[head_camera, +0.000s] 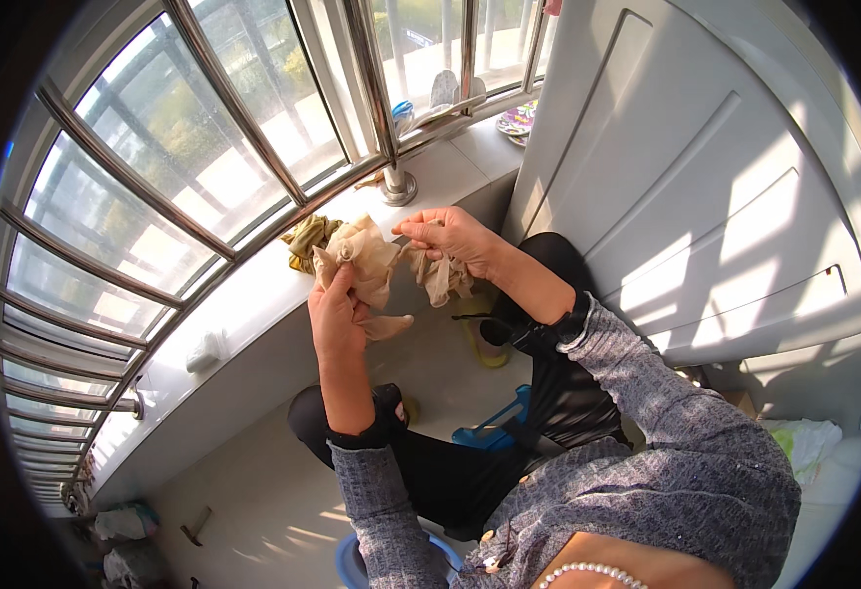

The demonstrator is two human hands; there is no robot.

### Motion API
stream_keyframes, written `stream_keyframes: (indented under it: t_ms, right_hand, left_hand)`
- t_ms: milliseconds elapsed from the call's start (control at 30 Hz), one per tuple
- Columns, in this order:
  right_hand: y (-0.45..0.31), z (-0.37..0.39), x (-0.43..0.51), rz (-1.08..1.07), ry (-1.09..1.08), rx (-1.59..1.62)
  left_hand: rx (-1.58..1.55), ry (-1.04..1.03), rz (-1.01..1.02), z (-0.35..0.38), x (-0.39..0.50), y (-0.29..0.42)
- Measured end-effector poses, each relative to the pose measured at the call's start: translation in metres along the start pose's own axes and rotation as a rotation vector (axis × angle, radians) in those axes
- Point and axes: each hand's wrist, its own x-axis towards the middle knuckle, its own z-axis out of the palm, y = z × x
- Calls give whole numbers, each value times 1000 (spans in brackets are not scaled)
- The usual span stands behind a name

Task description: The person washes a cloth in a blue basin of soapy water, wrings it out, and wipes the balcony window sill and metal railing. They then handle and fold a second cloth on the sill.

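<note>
Thin, sheer beige fabric (365, 254), which looks like nylon stocking material, is bunched in my left hand (340, 313), pinched between thumb and fingers. One end of it dangles below the hand. To its right, my right hand (458, 239) holds a second crumpled beige bunch (441, 278), with loose strips hanging down. Whether the two bunches are joined cannot be told. Just behind the left bunch, a crumpled olive-green cloth (311, 239) lies on the white windowsill (254, 294).
Steel railing bars (235, 96) run along the window above the sill. A white panelled door or cabinet (680, 184) stands at the right. Below are a blue plastic object (485, 434), a blue basin (345, 563), a hammer (195, 526) and plastic bags (125, 523).
</note>
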Motion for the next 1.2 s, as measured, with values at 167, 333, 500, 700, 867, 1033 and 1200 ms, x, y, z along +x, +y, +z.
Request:
stream_keyframes:
  t_ms: [167,333,500,700,867,1033,1200]
  right_hand:
    - [-10,-2,35,-121,-45,-235]
    - [11,25,78,-303,309,-1707]
    - [31,34,110,-221,131,-2200]
    - [33,22,129,-160,296,-2105]
    - [33,28,90,-379,281,-1982]
    - [18,30,24,-940,589,-1323]
    - [-20,7,-13,-937,753,-919]
  left_hand:
    - [-61,-1,55,-28,0,9]
    - [-37,-13,50,-30,-1,9]
    - [-45,2,21,-28,-1,11]
    - [-50,-15,26,-28,3,12]
    - [-50,7,28,-19,7,11]
    - [-21,28,48,-6,16,5]
    - [-14,82,95,7,43,-5]
